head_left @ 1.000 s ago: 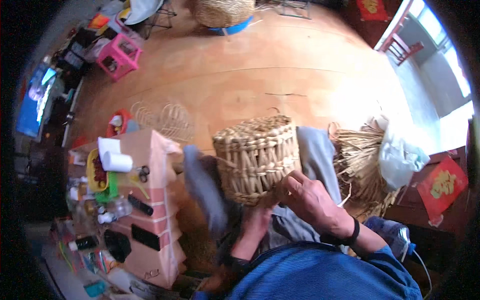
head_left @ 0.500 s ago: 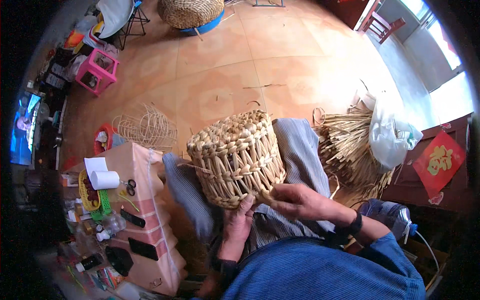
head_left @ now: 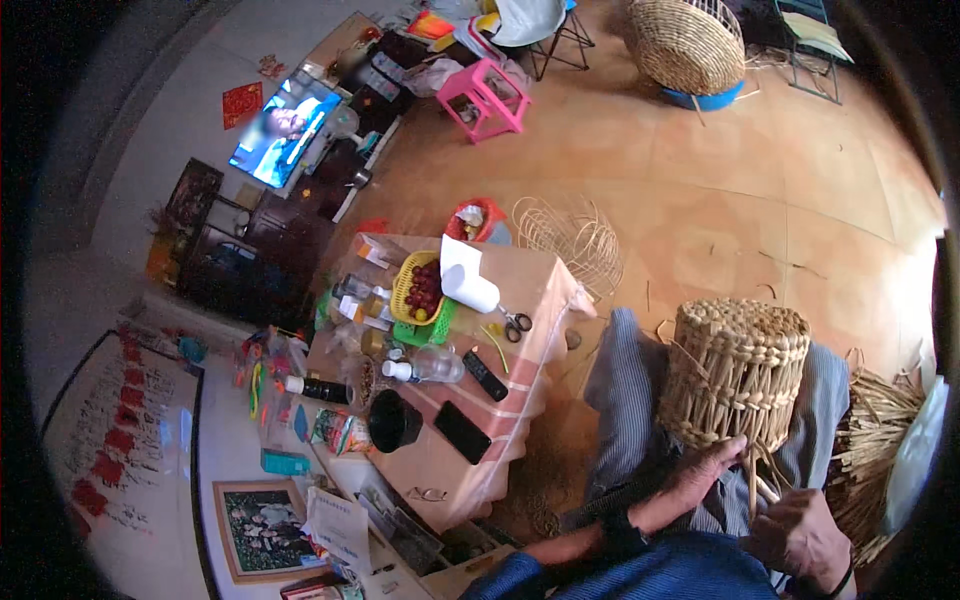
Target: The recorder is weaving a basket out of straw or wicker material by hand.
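Note:
A woven straw basket point(head_left: 735, 365), open lattice between braided bands, rests on grey striped fabric point(head_left: 630, 420) over my lap. My left hand point(head_left: 712, 460) is closed on the basket's lower edge, where pale strands point(head_left: 757, 480) hang loose. Just below them, at the lower right, my right hand point(head_left: 800, 535) has curled fingers; the strands run toward it, but what it grips is too unclear to name. A bundle of dry straw point(head_left: 865, 450) lies to the right, beside a pale plastic bag point(head_left: 925, 440).
A covered table point(head_left: 535, 310) on the left holds fruit, scissors, bottles and a phone. Loose cane coils point(head_left: 570, 240), a pink stool point(head_left: 482, 100), folding chairs point(head_left: 810, 60) and a large basket point(head_left: 685, 50) on a blue base stand on the tiled floor. A lit screen point(head_left: 282, 130) stands behind.
The view has swung left, so table and screen show more. My right hand has moved down from the basket's edge, with strands now showing between. My left hand stays at the edge.

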Tool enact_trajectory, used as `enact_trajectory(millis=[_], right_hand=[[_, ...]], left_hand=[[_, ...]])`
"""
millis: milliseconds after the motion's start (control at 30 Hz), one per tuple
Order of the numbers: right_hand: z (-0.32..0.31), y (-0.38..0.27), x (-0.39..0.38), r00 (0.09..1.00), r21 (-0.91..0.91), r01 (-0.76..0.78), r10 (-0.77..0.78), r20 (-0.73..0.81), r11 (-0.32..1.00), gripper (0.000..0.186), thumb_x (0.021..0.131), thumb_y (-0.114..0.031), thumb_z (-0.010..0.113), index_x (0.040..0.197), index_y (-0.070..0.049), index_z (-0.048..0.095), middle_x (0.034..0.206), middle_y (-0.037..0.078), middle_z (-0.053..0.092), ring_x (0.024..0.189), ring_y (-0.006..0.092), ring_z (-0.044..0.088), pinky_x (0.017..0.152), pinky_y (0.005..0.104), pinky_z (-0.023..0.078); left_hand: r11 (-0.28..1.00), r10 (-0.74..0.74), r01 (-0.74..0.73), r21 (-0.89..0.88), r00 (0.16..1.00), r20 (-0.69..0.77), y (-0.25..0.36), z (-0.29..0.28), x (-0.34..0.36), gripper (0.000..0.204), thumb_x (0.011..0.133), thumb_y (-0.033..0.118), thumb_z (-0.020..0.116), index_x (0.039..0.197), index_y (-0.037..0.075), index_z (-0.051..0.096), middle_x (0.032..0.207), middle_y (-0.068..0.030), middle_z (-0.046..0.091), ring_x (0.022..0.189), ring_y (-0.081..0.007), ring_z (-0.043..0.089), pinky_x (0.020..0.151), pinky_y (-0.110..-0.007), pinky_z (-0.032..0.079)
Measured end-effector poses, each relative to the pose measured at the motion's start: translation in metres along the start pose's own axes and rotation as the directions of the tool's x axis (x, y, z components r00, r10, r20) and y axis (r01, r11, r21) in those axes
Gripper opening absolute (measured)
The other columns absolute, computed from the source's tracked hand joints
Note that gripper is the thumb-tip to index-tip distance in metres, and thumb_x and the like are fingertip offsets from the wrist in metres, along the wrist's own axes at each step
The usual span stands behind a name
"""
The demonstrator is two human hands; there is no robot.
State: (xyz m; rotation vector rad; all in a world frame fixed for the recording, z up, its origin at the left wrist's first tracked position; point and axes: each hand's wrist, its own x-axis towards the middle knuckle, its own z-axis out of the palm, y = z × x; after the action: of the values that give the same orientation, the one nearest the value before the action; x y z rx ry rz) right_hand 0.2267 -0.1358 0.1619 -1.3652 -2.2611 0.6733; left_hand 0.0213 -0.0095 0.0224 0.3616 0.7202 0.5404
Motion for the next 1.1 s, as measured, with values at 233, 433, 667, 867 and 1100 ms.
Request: enact_trajectory(millis=[233, 433, 667, 867, 1100], right_hand=[[-0.005, 0.045, -0.021, 0.726, 0.084, -0.62, 0.61, -0.317, 0.78, 0.026, 0.08, -0.018, 0.084, 0.103, -0.011, 0.073, 0.097, 0.008, 0.069, 0.094, 0.0239, 0.069, 0.084, 0.0364, 0.055], [0.018, 0.055, 0.013, 0.707, 0.173, -0.589, 0.607, -0.363, 0.789, 0.035, 0.088, -0.009, 0.079, 0.123, -0.01, 0.073, 0.113, 0.011, 0.068, 0.108, 0.024, 0.07, 0.09, 0.0343, 0.058], [0.052, 0.042, 0.051, 0.823, 0.244, -0.412, 0.474, -0.314, 0.878, 0.034, 0.098, -0.007, 0.063, 0.131, -0.01, 0.068, 0.111, 0.016, 0.068, 0.104, 0.039, 0.073, 0.087, 0.0427, 0.061], [0.053, 0.019, 0.036, 0.846, 0.104, -0.268, 0.286, -0.45, 0.958, 0.048, 0.089, -0.015, 0.07, 0.136, -0.008, 0.068, 0.095, 0.009, 0.06, 0.083, 0.03, 0.069, 0.069, 0.0415, 0.059], [0.043, 0.029, 0.025, 0.891, 0.075, -0.223, 0.235, -0.389, 0.972, 0.041, 0.091, -0.014, 0.071, 0.131, -0.008, 0.067, 0.096, 0.009, 0.061, 0.079, 0.0307, 0.07, 0.066, 0.0422, 0.059]], left_hand=[[0.997, 0.059, -0.058, -0.054, 0.998, 0.03, -0.007, 0.004, -0.004, 0.057, 0.098, 0.018, 0.083, 0.147, 0.007, 0.057, 0.136, -0.0062, 0.068, 0.119, -0.019, 0.069, 0.108, -0.039, 0.056], [0.999, -0.039, 0.04, -0.001, 0.995, 0.087, 0.019, 0.016, -0.016, 0.053, 0.097, 0.027, 0.084, 0.143, 0.009, 0.064, 0.136, -0.0016, 0.069, 0.127, -0.0148, 0.062, 0.115, -0.037, 0.049], [0.999, -0.017, 0.018, 0.026, 1.0, -0.004, -0.012, -0.042, 0.003, 0.041, 0.096, 0.027, 0.072, 0.131, 0.005, 0.071, 0.132, -0.0091, 0.072, 0.125, -0.024, 0.064, 0.114, -0.043, 0.049], [0.992, 0.093, -0.099, 0.078, 0.993, 0.072, 0.021, 0.008, -0.021, 0.079, 0.085, 0.018, 0.084, 0.157, 0.015, 0.052, 0.149, -0.0056, 0.063, 0.137, -0.026, 0.061, 0.117, -0.045, 0.051], [0.994, -0.023, 0.024, 0.104, 1.0, -0.004, 0.027, -0.004, -0.017, 0.081, 0.09, 0.005, 0.083, 0.161, 0.018, 0.046, 0.153, 0.0003, 0.056, 0.14, -0.02, 0.055, 0.121, -0.04, 0.046]])
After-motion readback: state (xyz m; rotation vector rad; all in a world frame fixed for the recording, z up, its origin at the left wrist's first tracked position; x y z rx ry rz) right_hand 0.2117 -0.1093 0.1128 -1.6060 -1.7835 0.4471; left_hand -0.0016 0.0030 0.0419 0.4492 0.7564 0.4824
